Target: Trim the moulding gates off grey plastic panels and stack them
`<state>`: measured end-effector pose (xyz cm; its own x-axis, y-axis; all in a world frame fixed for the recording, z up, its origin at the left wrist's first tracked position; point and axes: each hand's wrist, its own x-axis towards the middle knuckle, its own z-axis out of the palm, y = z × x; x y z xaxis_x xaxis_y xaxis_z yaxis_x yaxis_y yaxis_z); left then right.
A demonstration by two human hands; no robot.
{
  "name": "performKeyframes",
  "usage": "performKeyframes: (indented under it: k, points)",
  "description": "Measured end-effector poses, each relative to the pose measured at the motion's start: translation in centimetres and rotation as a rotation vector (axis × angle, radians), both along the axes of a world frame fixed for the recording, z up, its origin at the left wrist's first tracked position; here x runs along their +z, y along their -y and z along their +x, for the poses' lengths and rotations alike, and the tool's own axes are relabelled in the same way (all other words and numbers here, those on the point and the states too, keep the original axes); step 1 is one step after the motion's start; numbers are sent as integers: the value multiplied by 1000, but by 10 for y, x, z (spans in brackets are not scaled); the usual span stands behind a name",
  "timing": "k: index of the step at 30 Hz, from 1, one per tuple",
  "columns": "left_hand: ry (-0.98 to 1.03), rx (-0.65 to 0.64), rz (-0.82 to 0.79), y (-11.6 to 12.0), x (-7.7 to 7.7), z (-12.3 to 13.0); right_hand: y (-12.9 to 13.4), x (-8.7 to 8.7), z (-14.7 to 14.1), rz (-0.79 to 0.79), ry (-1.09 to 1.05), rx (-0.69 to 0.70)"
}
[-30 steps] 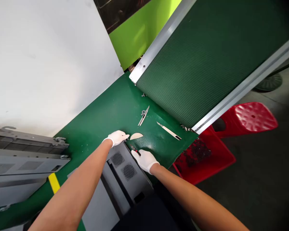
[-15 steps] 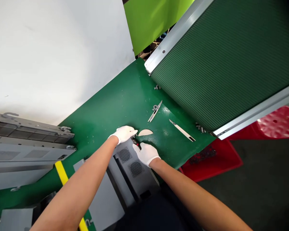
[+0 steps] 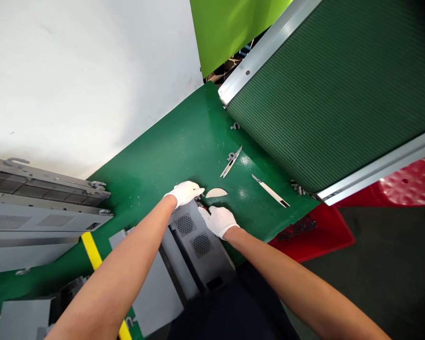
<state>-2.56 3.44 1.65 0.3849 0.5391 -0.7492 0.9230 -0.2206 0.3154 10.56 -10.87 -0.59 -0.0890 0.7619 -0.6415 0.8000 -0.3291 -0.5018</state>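
My left hand (image 3: pixel 184 193) and my right hand (image 3: pixel 218 222) wear white gloves and sit close together at the front edge of a green work surface (image 3: pixel 163 160). Between them lies a small red-handled tool (image 3: pixel 203 206) with a metal tip, mostly hidden by the fingers. My right hand seems to grip its handle. My left fingers are closed beside its tip, and I cannot tell whether they hold it. Just beyond lie a pale half-moon piece (image 3: pixel 216 192), a slim metal strip (image 3: pixel 271 194) and a metal bracket (image 3: pixel 231 162).
Under my forearms stands a grey device with vent grilles (image 3: pixel 193 236). Grey metal panels (image 3: pixel 46 203) lie at left, beyond yellow tape (image 3: pixel 91 250). A ribbed green panel in an aluminium frame (image 3: pixel 326 94) rises at right, above a red crate (image 3: pixel 313 233).
My hands have drawn closer together around the red-handled tool, with the right hand moving up toward the left. The whole view has shifted as my head turned.
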Motion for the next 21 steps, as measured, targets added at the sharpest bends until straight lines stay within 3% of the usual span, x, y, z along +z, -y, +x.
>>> performKeyframes:
  k: [7,15,18,21]
  points:
    - [57,0,12,0,1,-4,-3,10,-9,-22,-20,-58]
    - [60,38,3,-1,-2,-3,-10,5,-11,-31,-11,-37]
    - [95,112,18,-1,9,-5,-10,7,-4,-16,-20,-56]
    - [209,295,142,7,31,10,9,15,19,1,-31,-122]
